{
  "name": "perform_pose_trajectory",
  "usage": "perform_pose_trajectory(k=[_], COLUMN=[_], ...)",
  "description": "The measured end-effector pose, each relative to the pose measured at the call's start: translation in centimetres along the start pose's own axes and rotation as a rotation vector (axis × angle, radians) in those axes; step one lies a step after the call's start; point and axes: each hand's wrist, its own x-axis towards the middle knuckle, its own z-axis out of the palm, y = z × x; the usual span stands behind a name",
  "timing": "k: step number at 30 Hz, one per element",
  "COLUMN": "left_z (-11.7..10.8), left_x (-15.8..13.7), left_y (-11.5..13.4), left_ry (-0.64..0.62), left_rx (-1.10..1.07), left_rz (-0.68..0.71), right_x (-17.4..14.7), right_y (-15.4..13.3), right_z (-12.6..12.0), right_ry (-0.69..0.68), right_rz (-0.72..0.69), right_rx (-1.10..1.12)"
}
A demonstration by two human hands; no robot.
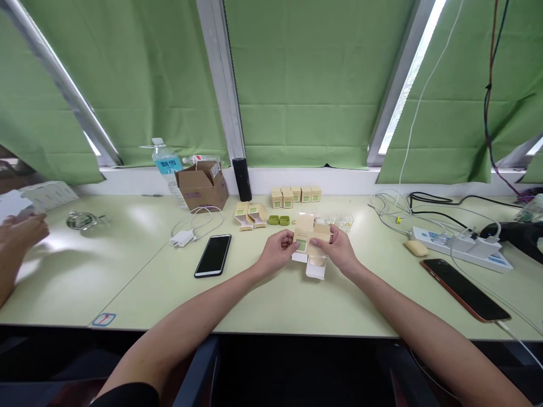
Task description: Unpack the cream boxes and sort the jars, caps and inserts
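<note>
Between my two hands is a small unfolded tan carton with white flaps hanging below it and a green square on its face. My left hand pinches its left edge, and my right hand grips the right side with the thumb on the front. Just beyond lie two small green containers side by side. Left of those are flattish tan cartons with open ends. Behind my right hand, clear plastic pieces lie partly hidden. Several closed small tan boxes stand in a row near the wall.
Left stand a brown cardboard box, a water bottle and a black cylinder. A phone and charger lie nearer. At right are a power strip and another phone. Another person's hand shows far left.
</note>
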Motion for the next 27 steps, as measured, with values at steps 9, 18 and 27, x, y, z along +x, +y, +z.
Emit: perform_pose_trajectory(k=[9, 18, 27], left_z=[-7.0, -15.9, -16.0], left_x=[2.2, -1.3, -1.1], left_y=[2.5, 3.4, 2.4], left_ry=[-0.067, 0.168, 0.152], left_rx=[0.324, 0.72, 1.127], left_rz=[-0.2, -0.464, -0.48], right_x=[-0.3, -0.3, 0.5], right_y=[0.5, -0.5, -0.3], right_z=[0.0, -0.4, -1.2], right_ry=[-0.052, 0.045, 0.109], right_rz=[-0.127, -0.303, -0.333], right_rx=[-0.212, -0.366, -0.432])
